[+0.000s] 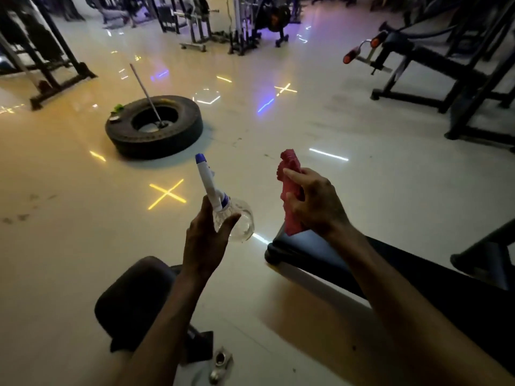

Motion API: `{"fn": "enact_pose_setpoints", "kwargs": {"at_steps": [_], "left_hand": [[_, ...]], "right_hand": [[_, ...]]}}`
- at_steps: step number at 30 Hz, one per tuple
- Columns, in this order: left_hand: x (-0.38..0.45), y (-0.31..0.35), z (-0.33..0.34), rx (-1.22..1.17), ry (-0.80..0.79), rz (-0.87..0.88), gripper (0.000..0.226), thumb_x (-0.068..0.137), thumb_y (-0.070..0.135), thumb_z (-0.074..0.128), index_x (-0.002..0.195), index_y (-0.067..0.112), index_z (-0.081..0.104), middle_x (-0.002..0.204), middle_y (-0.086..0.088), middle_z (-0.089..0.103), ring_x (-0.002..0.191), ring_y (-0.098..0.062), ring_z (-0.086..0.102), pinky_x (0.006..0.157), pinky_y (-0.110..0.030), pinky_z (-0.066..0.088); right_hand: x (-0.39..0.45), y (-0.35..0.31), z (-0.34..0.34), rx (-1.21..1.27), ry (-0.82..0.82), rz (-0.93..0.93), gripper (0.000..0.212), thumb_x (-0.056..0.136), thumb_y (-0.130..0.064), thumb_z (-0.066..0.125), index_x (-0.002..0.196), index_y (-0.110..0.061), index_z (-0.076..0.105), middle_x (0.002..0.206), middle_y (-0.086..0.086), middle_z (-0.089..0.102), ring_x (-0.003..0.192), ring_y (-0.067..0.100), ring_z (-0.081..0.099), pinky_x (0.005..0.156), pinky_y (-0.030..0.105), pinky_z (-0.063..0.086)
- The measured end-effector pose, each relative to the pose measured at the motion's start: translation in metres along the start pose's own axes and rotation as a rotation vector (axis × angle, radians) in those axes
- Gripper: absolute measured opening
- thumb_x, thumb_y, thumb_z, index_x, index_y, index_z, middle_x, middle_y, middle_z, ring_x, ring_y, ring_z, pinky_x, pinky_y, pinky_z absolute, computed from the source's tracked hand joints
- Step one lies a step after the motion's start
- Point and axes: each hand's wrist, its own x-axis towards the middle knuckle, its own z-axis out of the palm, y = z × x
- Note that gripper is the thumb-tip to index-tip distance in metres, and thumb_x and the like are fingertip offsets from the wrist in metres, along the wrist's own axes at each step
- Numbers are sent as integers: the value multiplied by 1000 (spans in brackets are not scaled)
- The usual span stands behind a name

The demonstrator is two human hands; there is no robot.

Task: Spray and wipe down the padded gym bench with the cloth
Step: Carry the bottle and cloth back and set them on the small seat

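Head view: left hand (pixel 204 240) grips spray bottle (pixel 223 210), right hand (pixel 315 203) cloth (pixel 291 174); bench (pixel 320 254) below, tire (pixel 154 128) seemingly well apart.

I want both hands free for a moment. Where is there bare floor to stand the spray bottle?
Bare floor lies between the tire and the bench, ahead of the spray bottle. Crowded: beside the round pad, where small metal parts lie.
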Motion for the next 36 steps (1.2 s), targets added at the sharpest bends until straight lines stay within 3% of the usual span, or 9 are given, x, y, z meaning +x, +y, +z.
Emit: {"fn": "enact_pose_setpoints", "kwargs": {"at_steps": [4, 8, 11, 17, 21, 25, 28, 30, 36], "left_hand": [[-5, -56, -64, 4, 60, -117, 70, 93, 27, 67, 153, 19, 32, 137, -7, 60, 125, -31, 57, 96, -32, 44], [-12, -111, -113, -62, 168, -291, 53, 94, 27, 66, 141, 20, 45, 124, 5, 60, 121, -20, 57, 78, -2, 39], [-19, -148, -137, -43, 252, -385, 49, 94, 27, 66, 138, 17, 48, 116, 10, 55, 107, -8, 53, 67, 4, 38], [-27, -231, -161, 27, 384, -548, 40, 94, 27, 68, 132, 18, 56, 111, 13, 57, 104, -6, 54, 87, -20, 43], [-22, -281, -157, 63, 499, -671, 43, 92, 26, 70, 133, 22, 56, 113, 15, 55, 104, 0, 51, 81, -8, 39], [-20, -328, -143, 92, 551, -836, 51, 92, 29, 68, 139, 16, 51, 115, 4, 63, 100, -11, 58, 65, -1, 37], [-22, -371, -127, 62, 607, -922, 50, 94, 29, 66, 140, 17, 51, 125, -1, 65, 109, -14, 60, 72, -1, 38], [-26, -405, -114, 49, 637, -970, 46, 96, 30, 66, 139, 22, 51, 127, 1, 65, 113, -16, 61, 80, -16, 43], [-47, -511, -77, 39, 625, -1041, 45, 95, 26, 68, 137, 20, 54, 126, -2, 65, 114, -18, 61, 83, -26, 51]], "right_hand": [[19, -68, 74, 83, -46, -79, 46, 86, -2, 65, 132, -11, 62, 117, 9, 68, 94, 30, 69, 79, 44, 59], [27, -118, 144, 168, -162, -131, 49, 87, -1, 68, 135, -9, 60, 120, 10, 67, 97, 26, 68, 82, 36, 58], [34, -142, 194, 217, -282, -170, 53, 87, -2, 70, 137, -12, 58, 125, 9, 65, 100, 25, 68, 85, 39, 59], [57, -166, 290, 247, -498, -242, 55, 89, -1, 68, 140, -11, 55, 137, 15, 59, 114, 33, 63, 91, 46, 57], [74, -162, 363, 259, -606, -268, 53, 90, -7, 68, 141, -12, 55, 136, 12, 60, 113, 30, 63, 89, 31, 50], [78, -149, 430, 217, -736, -351, 53, 91, -13, 70, 142, -14, 53, 133, 14, 60, 109, 28, 61, 81, 23, 42], [77, -130, 487, 157, -828, -369, 55, 92, -14, 68, 144, -18, 50, 136, 11, 58, 109, 26, 61, 81, 16, 42], [73, -116, 525, 135, -883, -356, 53, 94, -14, 64, 144, -20, 49, 132, 7, 58, 104, 21, 60, 76, 9, 37], [52, -83, 634, 39, -1001, -258, 61, 95, -12, 60, 152, -19, 40, 144, 11, 52, 120, 29, 57, 98, 38, 52]]}}
